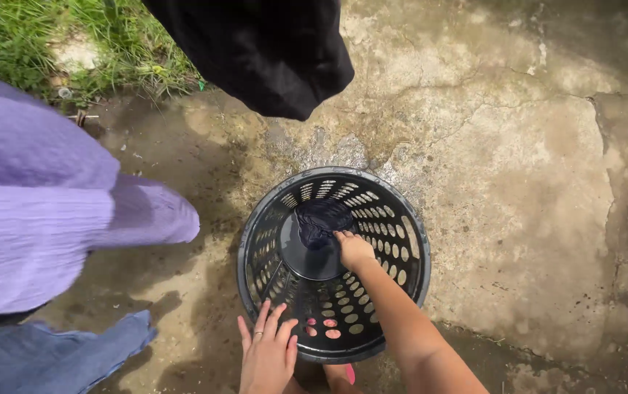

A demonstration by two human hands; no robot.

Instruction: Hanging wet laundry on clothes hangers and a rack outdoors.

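While I lean over it, the cracked concrete ground (518, 182) spreads out on every side of my hands, pale and stained, with a damp dark patch just beyond the basket. Far off to the left of my grip hangs a lilac crinkled garment (36, 211), with blue denim fabric (51, 357) below it, both well apart from what I am holding. Above and beyond my reach, a black cloth (263, 51) hangs down over the ground, and a strip of grass (51, 44) lies in the far left corner.

Directly under my arms stands the black laundry basket (252, 255), round, upright, its wall pierced with rows of oval holes. My left hand (266, 354) rests on its near rim, palm down, fingers spread flat, 1 ring on a finger; it grips nothing, only presses the edge. My right hand (354, 249) reaches deep inside the basket, down near the floor. Its fingers are closed narrowly on the edge of a dark navy garment (321, 219), which lies bunched on the bottom, just beyond my fingertips and slightly to their left, touching them. The rest of that cloth sits in a crumpled heap against the far wall.
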